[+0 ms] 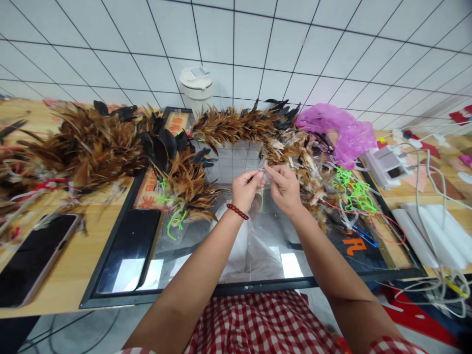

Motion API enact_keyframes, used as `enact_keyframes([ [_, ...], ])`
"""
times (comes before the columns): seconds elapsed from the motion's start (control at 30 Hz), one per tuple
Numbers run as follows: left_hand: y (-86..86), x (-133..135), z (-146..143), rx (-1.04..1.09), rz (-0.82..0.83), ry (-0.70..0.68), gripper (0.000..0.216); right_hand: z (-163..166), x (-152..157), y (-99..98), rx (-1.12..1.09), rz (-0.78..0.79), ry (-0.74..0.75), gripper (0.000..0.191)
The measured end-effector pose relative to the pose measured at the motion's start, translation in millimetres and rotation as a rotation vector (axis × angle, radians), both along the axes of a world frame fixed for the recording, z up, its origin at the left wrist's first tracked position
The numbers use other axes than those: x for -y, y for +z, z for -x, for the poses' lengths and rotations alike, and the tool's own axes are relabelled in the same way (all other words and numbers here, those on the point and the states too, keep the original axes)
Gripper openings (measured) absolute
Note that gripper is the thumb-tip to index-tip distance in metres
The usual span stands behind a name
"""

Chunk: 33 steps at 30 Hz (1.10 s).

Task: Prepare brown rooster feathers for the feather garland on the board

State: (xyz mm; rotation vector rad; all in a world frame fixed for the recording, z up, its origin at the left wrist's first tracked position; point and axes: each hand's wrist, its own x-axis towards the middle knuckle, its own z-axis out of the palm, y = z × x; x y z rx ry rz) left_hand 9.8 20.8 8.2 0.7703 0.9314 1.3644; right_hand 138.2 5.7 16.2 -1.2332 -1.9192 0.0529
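Observation:
My left hand point(248, 188), a dark red bead bracelet at its wrist, is closed in a pinch over the black-framed glass board. Close beside it, the fingertips of my right hand point(283, 187) are pinched too, almost touching the left ones. A tiny pale bit shows between the fingertips, too small to name. Just beyond my hands lies a brown feather strip point(236, 127) with black feathers at its right end. A pile of brown and whitish feathers point(289, 150) is near my right hand. To the left rests a brown and black feather bunch point(191, 184) with green ties.
Bright green strings point(356, 191), a blue cutter point(365, 236) and a purple plastic bag point(337, 130) are on the right. A white cup point(197, 91) stands by the tiled wall. Two phones, one black point(129, 248), and more feathers point(92, 142) lie left. Cables hang at right.

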Motion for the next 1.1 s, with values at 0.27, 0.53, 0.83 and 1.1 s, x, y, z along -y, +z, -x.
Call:
enact_keyframes([
  [0.27, 0.1, 0.2, 1.2, -0.041, -0.047, 0.005, 0.02, 2.6, -2.1, 8.2, -0.313, 0.114, 0.028, 0.026],
  [0.53, 2.0, 4.5, 5.8, -0.057, -0.089, -0.197, 0.019, -6.9, -6.5, 10.1, -0.476, 0.283, 0.24, 0.024],
  [0.83, 6.5, 4.5, 5.6, -0.078, -0.128, -0.323, 0.028, -18.2, -5.7, 21.6, -0.301, 0.26, 0.271, 0.019],
  [1.1, -1.7, -2.3, 6.4, -0.158, -0.094, -0.075, 0.021, -1.2, -22.3, 42.2, 0.159, 0.161, 0.032, 0.017],
])
